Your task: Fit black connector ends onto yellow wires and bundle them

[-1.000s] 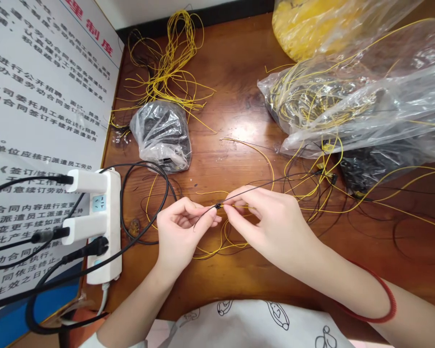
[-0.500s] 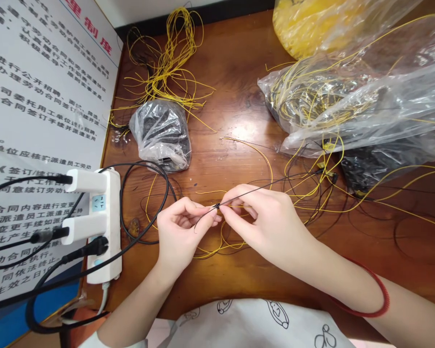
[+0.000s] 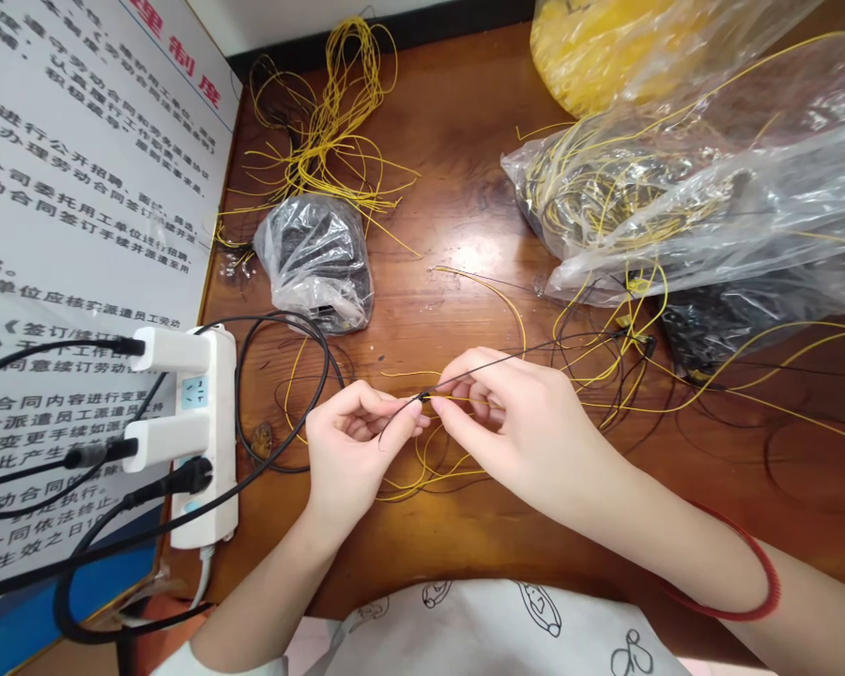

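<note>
Two hands close together: left hand and right hand pinch thin black wire from either side at small dark joint, maybe knot, too small to be sure. Loose yellow wires on wooden worktop below hands; power strip left; plastic bag of tangled wire beyond.

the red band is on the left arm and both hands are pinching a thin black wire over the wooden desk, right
The red band is on the right arm, not the left, as the head view shows. The rest stands: the left hand and right hand pinch the thin black wire over the wooden desk.
</note>
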The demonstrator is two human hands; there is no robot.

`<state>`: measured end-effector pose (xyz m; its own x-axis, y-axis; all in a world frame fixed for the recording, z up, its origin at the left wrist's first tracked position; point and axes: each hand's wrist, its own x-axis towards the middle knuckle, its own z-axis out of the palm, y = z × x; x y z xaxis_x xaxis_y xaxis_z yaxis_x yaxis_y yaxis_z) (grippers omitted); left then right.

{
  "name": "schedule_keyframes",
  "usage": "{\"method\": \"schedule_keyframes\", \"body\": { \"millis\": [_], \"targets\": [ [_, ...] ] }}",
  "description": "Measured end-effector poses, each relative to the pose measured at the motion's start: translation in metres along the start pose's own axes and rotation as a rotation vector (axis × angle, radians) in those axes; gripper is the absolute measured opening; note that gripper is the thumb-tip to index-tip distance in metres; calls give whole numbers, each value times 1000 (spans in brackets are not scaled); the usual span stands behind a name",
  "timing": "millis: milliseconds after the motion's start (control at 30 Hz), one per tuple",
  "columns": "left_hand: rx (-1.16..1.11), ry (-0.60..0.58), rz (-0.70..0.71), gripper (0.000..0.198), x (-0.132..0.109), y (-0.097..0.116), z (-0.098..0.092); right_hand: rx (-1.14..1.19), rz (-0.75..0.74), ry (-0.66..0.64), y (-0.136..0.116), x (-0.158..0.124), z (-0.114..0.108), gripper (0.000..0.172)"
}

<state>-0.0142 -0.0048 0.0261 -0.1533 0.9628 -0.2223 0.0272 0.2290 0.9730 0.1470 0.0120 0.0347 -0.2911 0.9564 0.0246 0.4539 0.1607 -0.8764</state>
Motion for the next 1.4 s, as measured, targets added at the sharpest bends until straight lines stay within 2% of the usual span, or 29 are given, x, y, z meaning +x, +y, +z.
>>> {"method": "schedule_keyframes", "body": {
  "millis": [233, 533, 733, 1100, 1400],
  "targets": [
    [71, 39, 40, 25, -1, -1, 0, -111, -124, 93, 2, -4, 7, 10],
    [167, 60, 143, 18, -4, -4, 0, -329, -166, 74, -4, 0, 7, 10],
    [204, 58, 167, 18, -4, -5, -2, -321, -168, 21, -6, 5, 5, 12],
    [76, -11, 106, 23, -1, -4, -3, -187, -119, -95, -4, 9, -2, 12],
    [41, -70, 9, 26, -1, -10, -1, -233, -77, -156, 2, 4, -1, 13]
  ]
}}
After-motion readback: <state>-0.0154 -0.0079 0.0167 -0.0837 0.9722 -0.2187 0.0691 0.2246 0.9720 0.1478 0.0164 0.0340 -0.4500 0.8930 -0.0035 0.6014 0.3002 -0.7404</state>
